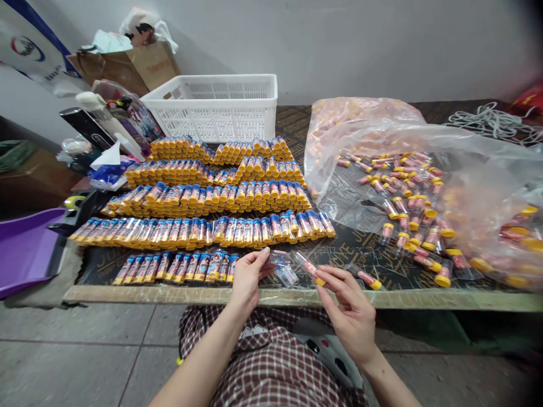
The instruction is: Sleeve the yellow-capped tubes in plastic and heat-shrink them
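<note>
A white plastic crate [216,120] and a purple plastic dustpan [25,249] flank blue-labelled, yellow-capped plastic tubes [202,265] on a black table [358,240] patterned with tan lettering; a clear, yellow-capped plastic tube [311,269] shows pink and red, a cloth garment [267,373] brown-and-white checks.

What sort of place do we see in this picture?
Probably a small workshop or packing room: stacked rows of yellow-capped tubes, loose tubes by a plastic bag, and a white crate behind the rows.
</note>
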A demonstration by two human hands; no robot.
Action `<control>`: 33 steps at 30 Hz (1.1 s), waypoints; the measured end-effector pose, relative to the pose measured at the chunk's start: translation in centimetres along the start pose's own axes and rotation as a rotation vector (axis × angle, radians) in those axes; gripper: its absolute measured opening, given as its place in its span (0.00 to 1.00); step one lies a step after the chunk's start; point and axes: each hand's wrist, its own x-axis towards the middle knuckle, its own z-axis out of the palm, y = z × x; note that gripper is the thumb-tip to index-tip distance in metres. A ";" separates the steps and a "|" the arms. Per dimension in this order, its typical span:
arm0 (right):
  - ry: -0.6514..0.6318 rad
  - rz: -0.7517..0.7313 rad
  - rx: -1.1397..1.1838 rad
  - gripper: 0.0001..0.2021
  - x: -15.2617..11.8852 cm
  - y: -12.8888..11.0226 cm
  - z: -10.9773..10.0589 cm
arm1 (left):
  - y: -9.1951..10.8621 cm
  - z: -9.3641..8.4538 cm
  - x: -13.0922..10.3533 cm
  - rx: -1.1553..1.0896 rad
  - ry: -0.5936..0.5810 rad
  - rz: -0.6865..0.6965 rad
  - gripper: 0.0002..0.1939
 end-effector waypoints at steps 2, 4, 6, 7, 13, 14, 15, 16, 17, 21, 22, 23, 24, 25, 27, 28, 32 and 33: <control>-0.016 -0.004 0.008 0.16 0.0 0.0 0.1 | -0.1 0.0 0.1 0.012 -0.001 0.012 0.19; -0.064 -0.005 0.023 0.16 0.0 -0.1 0.3 | -0.4 0.0 0.1 0.032 0.006 0.056 0.19; -0.141 -0.015 0.044 0.17 0.0 -0.1 0.5 | -0.5 0.0 0.0 0.053 0.005 0.113 0.19; -0.178 -0.022 0.056 0.17 -0.1 -0.1 0.6 | -0.5 0.1 -0.1 0.058 -0.014 0.131 0.18; -0.202 -0.060 0.021 0.22 -0.1 0.6 1.1 | 0.1 0.4 -1.6 0.013 -0.275 -0.012 0.21; -0.188 -0.082 -0.008 0.24 0.0 0.7 1.2 | 0.1 0.4 -1.9 0.017 -0.282 -0.042 0.23; -0.178 -0.100 -0.032 0.28 0.1 0.8 1.2 | 0.1 0.4 -2.0 0.031 -0.285 -0.069 0.23; -0.176 -0.116 -0.045 0.31 0.3 0.8 1.2 | 0.1 0.4 -2.2 0.054 -0.293 -0.095 0.23; -0.185 -0.126 -0.043 0.35 0.4 0.9 1.2 | 0.0 0.5 -2.4 0.082 -0.307 -0.121 0.22; -0.318 -0.132 0.078 0.41 1.0 0.9 1.2 | -0.5 0.6 -3.0 0.156 -0.370 -0.198 0.20; -0.356 -0.130 0.109 0.42 1.0 0.9 1.2 | -0.6 0.7 -3.1 0.155 -0.380 -0.207 0.19; -0.385 -0.126 0.135 0.42 1.0 0.9 1.2 | -0.6 0.7 -3.2 0.152 -0.389 -0.214 0.19; -0.404 -0.124 0.156 0.42 1.0 0.9 1.2 | -0.6 0.7 -3.3 0.149 -0.398 -0.219 0.19; -0.412 -0.122 0.171 0.42 0.9 0.9 1.3 | -0.6 0.7 -3.3 0.146 -0.403 -0.224 0.19; -0.398 -0.118 0.186 0.41 0.8 1.0 1.4 | -0.5 0.7 -3.5 0.143 -0.401 -0.230 0.19; -0.385 -0.118 0.189 0.41 0.7 1.0 1.4 | -0.5 0.7 -3.5 0.142 -0.396 -0.230 0.19; -0.350 -0.123 0.208 0.42 0.5 1.0 1.6 | -0.5 0.8 -3.8 0.143 -0.392 -0.219 0.19; -0.346 -0.124 0.210 0.43 0.5 1.0 1.6 | -0.5 0.8 -3.8 0.144 -0.393 -0.217 0.19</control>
